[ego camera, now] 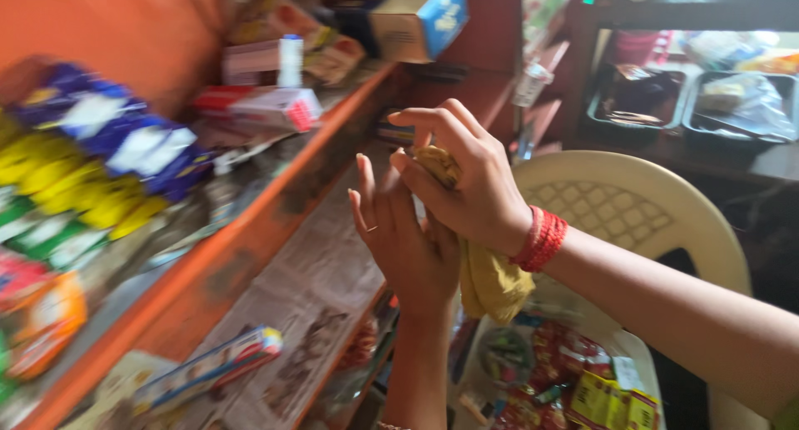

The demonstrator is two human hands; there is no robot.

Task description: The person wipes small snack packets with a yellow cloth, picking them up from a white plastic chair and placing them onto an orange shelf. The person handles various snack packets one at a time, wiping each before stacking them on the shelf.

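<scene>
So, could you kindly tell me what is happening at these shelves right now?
A person stands at orange shelves stocked with small packets. The right hand, with red threads at the wrist, grips a yellow cloth; the left hand is open against it. A cream plastic chair holding more packets stands just behind.

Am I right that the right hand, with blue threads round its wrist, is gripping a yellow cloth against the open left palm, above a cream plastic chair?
Not quite: the threads on the right hand are red, not blue, as the head view shows. The rest holds: it grips the yellow cloth against the open left hand, above the cream plastic chair.
</scene>
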